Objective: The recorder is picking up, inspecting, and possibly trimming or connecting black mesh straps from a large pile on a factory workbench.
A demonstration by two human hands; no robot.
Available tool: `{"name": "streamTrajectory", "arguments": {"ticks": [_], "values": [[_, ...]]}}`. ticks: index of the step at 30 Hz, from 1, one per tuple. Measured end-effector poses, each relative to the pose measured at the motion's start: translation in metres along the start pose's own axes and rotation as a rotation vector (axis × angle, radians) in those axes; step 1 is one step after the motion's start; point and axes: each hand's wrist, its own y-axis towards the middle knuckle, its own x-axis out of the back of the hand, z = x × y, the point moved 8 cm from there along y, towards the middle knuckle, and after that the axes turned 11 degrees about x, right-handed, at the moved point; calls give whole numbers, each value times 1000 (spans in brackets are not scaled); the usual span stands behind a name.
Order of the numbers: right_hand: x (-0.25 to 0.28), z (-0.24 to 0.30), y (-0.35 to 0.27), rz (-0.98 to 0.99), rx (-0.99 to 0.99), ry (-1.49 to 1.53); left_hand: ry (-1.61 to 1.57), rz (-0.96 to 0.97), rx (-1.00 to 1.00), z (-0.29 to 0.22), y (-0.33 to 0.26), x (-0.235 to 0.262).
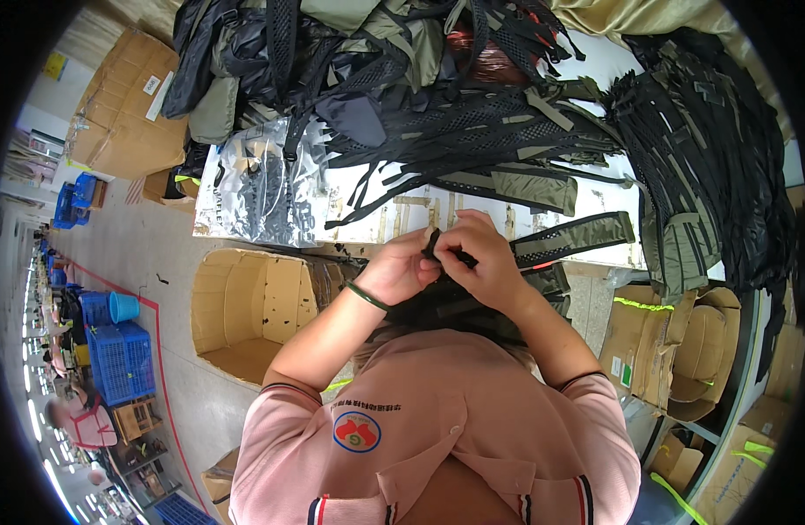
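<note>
In front of my chest, both hands meet over a small black piece (431, 244) that looks like a strap end or buckle; its exact kind is too small to make out. My left hand (404, 269), with a dark green bangle at the wrist, has its fingers closed around it. My right hand (483, 261) pinches at the same piece, and a dark bit shows below its fingers. Just right of my hands lies a black mesh shoulder strap (586, 238) with an olive panel. Dark fabric (451, 308) hangs below my hands at the table's edge.
Black and olive straps (499, 131) pile across the white table (359, 229), with a second heap (709, 166) at right. A clear plastic bag (262, 188) of black parts lies at left. Open cardboard boxes (245, 306) stand below; blue crates (122, 359) and a person (87, 420) are far left.
</note>
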Motion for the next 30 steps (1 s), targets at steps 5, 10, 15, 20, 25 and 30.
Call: {"name": "streamTrajectory", "arguments": {"ticks": [5,10,15,20,25,30], "values": [[0,18,0,40,271,-157,-22,41,-6,-2,-4,-8],[-3,-23,-20,-198,-258,435,1,22,2,-3,-1,-10],[4,-18,-5,-110,-268,346,153,22,-52,-12,-5,-21],[4,-8,3,40,-44,-46,302,-144,-213,-25,-7,-25],[10,2,1,-31,28,-336,450,-289,-361,-34,-9,-27],[11,-2,-1,-132,-67,75,778,-397,-639,-45,-7,-28]]}}
